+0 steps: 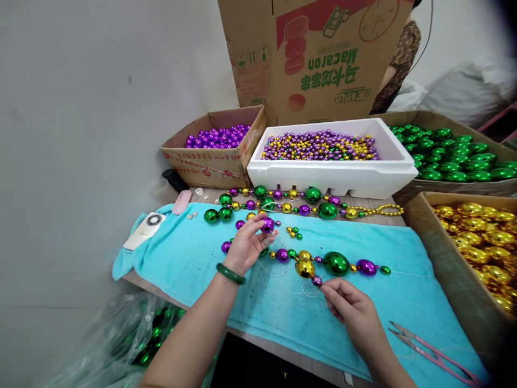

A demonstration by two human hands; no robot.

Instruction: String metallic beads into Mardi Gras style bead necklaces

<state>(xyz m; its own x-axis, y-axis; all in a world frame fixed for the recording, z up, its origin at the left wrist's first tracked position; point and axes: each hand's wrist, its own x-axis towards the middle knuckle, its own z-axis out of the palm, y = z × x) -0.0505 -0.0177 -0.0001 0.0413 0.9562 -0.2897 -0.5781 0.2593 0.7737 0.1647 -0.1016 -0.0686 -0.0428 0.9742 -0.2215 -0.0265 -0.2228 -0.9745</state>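
My left hand [252, 245], a green bangle [231, 274] at its wrist, pinches a shiny purple bead [267, 224] over the turquoise towel [169, 269]. A white string [281, 241] runs from it toward a large gold bead [305, 268]. My right hand [351, 307] is closed at the end of this beaded string, its fingertips against a small purple bead [317, 281]. Behind lies a strand with a big green bead [336, 263] and a purple bead [367, 267]. A few small loose beads [294, 233] rest between the strands.
Finished-looking garlands [313, 195] lie along the towel's back. A white foam box [331, 178] and cardboard boxes of purple [210, 167], green [444, 186] and gold beads [420, 231] surround the table. Pink-handled snips [434, 353] lie right; a white phone [144, 230] lies left. A person [399, 64] stands behind.
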